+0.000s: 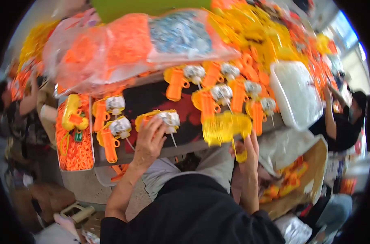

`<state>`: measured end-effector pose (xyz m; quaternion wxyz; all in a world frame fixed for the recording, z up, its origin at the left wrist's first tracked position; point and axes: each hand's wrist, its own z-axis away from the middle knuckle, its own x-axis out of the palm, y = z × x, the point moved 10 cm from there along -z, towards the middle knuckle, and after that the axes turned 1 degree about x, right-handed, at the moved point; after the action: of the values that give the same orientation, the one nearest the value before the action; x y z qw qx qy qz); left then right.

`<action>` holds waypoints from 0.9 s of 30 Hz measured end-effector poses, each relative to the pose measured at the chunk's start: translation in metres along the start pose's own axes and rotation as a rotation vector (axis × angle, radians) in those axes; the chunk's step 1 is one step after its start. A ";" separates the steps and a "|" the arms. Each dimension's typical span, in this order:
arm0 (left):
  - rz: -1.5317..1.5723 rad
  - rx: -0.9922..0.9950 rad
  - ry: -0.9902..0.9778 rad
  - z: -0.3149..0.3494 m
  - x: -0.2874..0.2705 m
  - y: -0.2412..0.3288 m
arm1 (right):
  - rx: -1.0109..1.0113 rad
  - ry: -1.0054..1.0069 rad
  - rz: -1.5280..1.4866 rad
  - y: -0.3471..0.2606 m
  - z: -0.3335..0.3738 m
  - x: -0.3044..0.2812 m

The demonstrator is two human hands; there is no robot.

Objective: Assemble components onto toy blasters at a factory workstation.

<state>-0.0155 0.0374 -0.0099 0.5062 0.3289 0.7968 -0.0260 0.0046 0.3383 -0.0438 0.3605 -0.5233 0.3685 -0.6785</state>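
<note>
My right hand (pixel 250 152) grips a translucent yellow toy gun shell half (pixel 222 128) by its lower end, raised above the table's front edge. My left hand (pixel 150 140) lies over a part-built toy gun (pixel 170 118), its fingers bent round the yellow and orange body; the handle is hidden beneath them. This piece has a white mechanism and a thin rod sticking out toward me. Two similar orange-handled toy guns (pixel 108 143) lie to the left. Several more toy guns (pixel 222 92) with white mechanisms are laid out behind the yellow shell half.
At left stands a bin of small orange parts (pixel 80 153), with a yellow toy on top. Bags of orange parts (pixel 130 40) and blue-grey parts (pixel 181 32) line the back. A white tub (pixel 295 93) stands right, above a lined carton (pixel 311 179). Other people work at both sides.
</note>
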 end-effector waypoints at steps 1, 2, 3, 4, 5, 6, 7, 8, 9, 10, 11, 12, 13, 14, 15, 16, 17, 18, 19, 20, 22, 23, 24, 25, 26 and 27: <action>-0.030 0.000 -0.008 0.001 -0.001 0.000 | -0.051 0.030 0.020 -0.006 -0.004 0.001; -0.054 0.004 -0.012 0.000 -0.002 0.000 | -0.103 0.063 0.048 -0.013 -0.006 0.001; -0.061 0.005 -0.021 0.000 -0.003 0.000 | -0.141 0.052 0.046 -0.016 -0.012 0.001; -0.071 0.009 -0.025 -0.001 -0.001 0.000 | -0.184 0.038 0.044 -0.018 -0.017 -0.002; -0.098 0.005 -0.041 -0.001 0.003 -0.001 | -0.202 0.027 0.028 -0.018 -0.021 -0.005; -0.102 0.016 -0.041 -0.002 0.004 0.000 | -0.207 0.050 0.029 -0.020 -0.022 -0.009; -0.101 0.022 -0.047 -0.002 0.006 0.001 | -0.226 0.042 0.022 -0.020 -0.022 -0.009; -0.101 0.026 -0.051 -0.002 0.007 0.001 | -0.245 0.031 0.014 -0.021 -0.022 -0.009; -0.095 0.037 -0.055 -0.003 0.010 0.001 | -0.233 0.048 0.002 -0.019 -0.022 -0.013; -0.102 0.041 -0.053 -0.001 0.011 0.001 | -0.236 0.059 0.001 -0.018 -0.021 -0.016; -0.109 0.046 -0.049 0.000 0.011 0.002 | -0.244 0.050 -0.010 -0.018 -0.019 -0.017; -0.103 0.057 -0.051 -0.002 0.010 0.006 | -0.255 0.043 -0.020 -0.020 -0.017 -0.018; -0.061 0.045 -0.067 -0.006 0.010 0.008 | -0.268 0.043 -0.022 -0.023 -0.015 -0.022; -0.017 0.037 -0.081 -0.010 0.010 0.010 | -0.285 0.060 -0.019 -0.027 -0.012 -0.026; -0.038 0.047 -0.103 -0.008 0.010 0.010 | -0.281 0.078 0.008 -0.029 -0.010 -0.027; -0.045 0.033 -0.105 -0.005 0.006 0.007 | -0.281 0.092 0.032 -0.033 -0.010 -0.027; -0.050 0.041 -0.099 0.000 0.006 0.004 | -0.319 0.119 -0.033 -0.038 -0.009 -0.030; -0.055 0.049 -0.092 0.002 0.007 0.003 | -0.344 0.138 -0.026 -0.048 -0.008 -0.039; -0.052 0.064 -0.084 0.003 0.003 0.005 | -0.459 0.195 0.106 -0.069 -0.005 -0.046; -0.055 0.043 -0.088 0.004 0.003 0.003 | -0.571 0.253 0.242 -0.090 -0.001 -0.054; -0.056 0.030 -0.082 0.005 0.003 0.002 | -0.718 0.427 0.412 -0.135 0.013 -0.074; -0.066 0.029 -0.079 0.007 0.002 0.002 | -0.737 0.449 0.484 -0.155 0.013 -0.081; -0.077 0.025 -0.077 0.008 0.002 0.002 | -0.829 0.468 0.516 -0.176 0.016 -0.080; -0.084 0.031 -0.085 0.007 0.005 0.003 | -0.831 0.480 0.592 -0.190 0.013 -0.093; -0.089 0.030 -0.076 0.004 0.007 0.005 | -0.922 0.536 0.811 -0.204 0.009 -0.109; -0.068 0.029 -0.091 0.002 0.012 0.007 | -0.988 0.558 1.156 -0.222 0.007 -0.109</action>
<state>-0.0134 0.0478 -0.0186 0.5359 0.3074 0.7833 -0.0696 0.0089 0.5371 0.1039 0.2763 -0.1603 0.9142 -0.2493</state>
